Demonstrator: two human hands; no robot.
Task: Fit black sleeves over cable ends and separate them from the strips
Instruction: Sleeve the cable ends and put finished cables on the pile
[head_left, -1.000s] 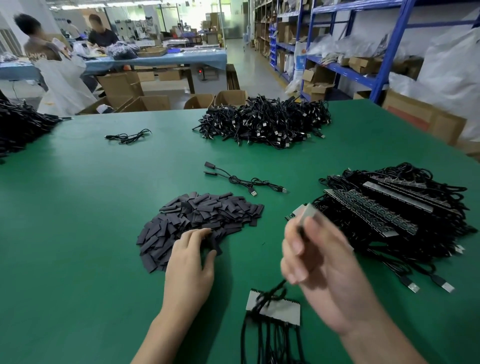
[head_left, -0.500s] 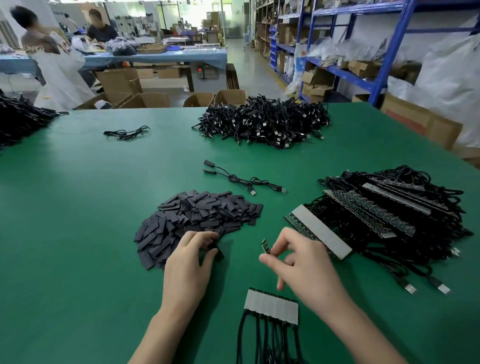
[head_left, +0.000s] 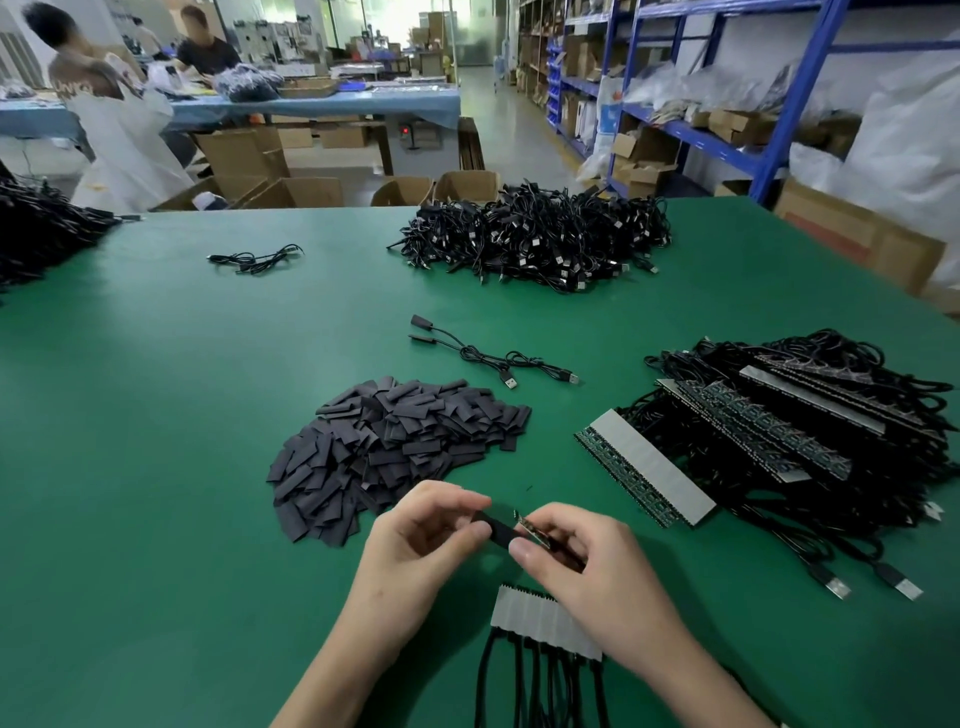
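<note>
My left hand (head_left: 426, 540) pinches a black sleeve (head_left: 497, 525) just above the green table (head_left: 156, 467). My right hand (head_left: 582, 566) pinches a small cable end with a circuit board (head_left: 532, 530), its tip at the sleeve's opening. Below my hands lies a short grey strip (head_left: 540, 621) with several black cables still attached. A heap of loose black sleeves (head_left: 395, 447) lies to the left of my hands. Longer strips with cables (head_left: 779, 441) are stacked on the right.
Two finished cables (head_left: 488, 356) lie in the middle of the table, and a large pile of cables (head_left: 535, 239) sits at the far side. Another small cable (head_left: 254, 257) lies far left. Shelving and boxes stand beyond the table; people work at a far table.
My left hand lifted a sleeve from the heap and moved right. My right hand came down and left with the cable end, and the two now meet above the short strip.
</note>
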